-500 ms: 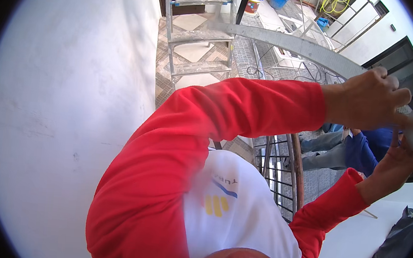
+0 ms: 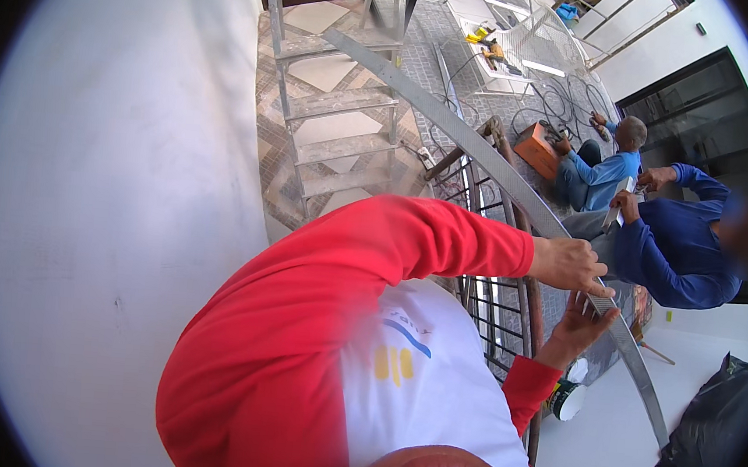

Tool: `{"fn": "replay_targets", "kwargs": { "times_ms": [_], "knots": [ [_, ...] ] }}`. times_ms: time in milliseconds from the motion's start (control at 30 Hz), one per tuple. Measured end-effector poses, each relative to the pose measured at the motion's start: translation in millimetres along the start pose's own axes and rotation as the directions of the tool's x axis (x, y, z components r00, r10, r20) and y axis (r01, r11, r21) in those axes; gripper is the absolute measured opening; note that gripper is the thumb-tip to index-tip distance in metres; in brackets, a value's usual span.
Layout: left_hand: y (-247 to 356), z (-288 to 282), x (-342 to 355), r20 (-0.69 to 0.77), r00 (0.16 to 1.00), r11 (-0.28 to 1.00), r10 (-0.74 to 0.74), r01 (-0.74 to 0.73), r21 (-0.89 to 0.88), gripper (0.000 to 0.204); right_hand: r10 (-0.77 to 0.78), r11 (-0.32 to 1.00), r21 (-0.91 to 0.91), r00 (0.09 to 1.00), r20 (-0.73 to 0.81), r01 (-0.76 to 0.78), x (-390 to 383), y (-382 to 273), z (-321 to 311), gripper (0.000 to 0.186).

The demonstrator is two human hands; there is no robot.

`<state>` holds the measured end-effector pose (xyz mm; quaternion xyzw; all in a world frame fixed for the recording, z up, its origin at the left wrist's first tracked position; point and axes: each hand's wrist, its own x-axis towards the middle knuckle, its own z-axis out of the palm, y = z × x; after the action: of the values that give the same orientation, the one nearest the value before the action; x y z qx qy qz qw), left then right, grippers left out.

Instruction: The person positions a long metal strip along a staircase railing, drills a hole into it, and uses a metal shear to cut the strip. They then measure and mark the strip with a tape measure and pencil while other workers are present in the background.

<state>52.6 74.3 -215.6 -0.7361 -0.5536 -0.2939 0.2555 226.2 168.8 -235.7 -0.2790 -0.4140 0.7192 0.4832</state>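
A long, thin grey metal strip (image 2: 478,145) with a finely patterned surface runs diagonally from the ladder at upper left to the lower right, where it looks curved. My left hand (image 2: 569,266) reaches across my chest and pinches the strip between thumb and fingers, past its middle. Just below, my right hand (image 2: 579,330) is curled against the strip's underside, with fingertips showing at its edge. Red sleeves cover both my arms. Part of my right palm is hidden by the strip.
A metal stepladder (image 2: 336,103) stands ahead on tiles. Brown railing (image 2: 528,289) lies below the strip. At right, a person in dark blue (image 2: 681,240) holds a pale piece; another in light blue (image 2: 602,177) crouches by an orange box (image 2: 537,150). A black plastic bag (image 2: 710,427) hangs at lower right.
Both hands have come leftward from the right edge of view, the left one also lower. The strip has swung down and its lower right end now shows. The view has shifted.
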Motion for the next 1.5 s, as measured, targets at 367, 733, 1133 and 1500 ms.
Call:
{"fn": "replay_targets", "kwargs": {
  "times_ms": [367,733,1133,1500],
  "knots": [
    [-191,-234,-259,0.227,0.843,0.841,-0.488,0.383,0.383,0.101,0.237,0.971,0.097,0.921,-0.310,-0.217,-44,105,-94,0.075],
    [-264,-291,-305,0.352,0.827,0.894,-0.438,0.442,0.075,0.054,0.296,0.955,0.116,0.868,-0.400,-0.272,-70,152,-63,0.088],
    [-256,-279,-317,0.171,0.856,0.873,-0.488,0.475,0.115,0.052,0.311,0.932,0.303,0.869,-0.385,-0.199,-103,177,-78,0.085],
    [-275,-258,-336,0.289,0.855,0.889,-0.431,0.458,-0.029,0.059,0.355,0.935,0.211,0.742,-0.569,-0.285,-94,155,-73,0.094]
  ]
}}
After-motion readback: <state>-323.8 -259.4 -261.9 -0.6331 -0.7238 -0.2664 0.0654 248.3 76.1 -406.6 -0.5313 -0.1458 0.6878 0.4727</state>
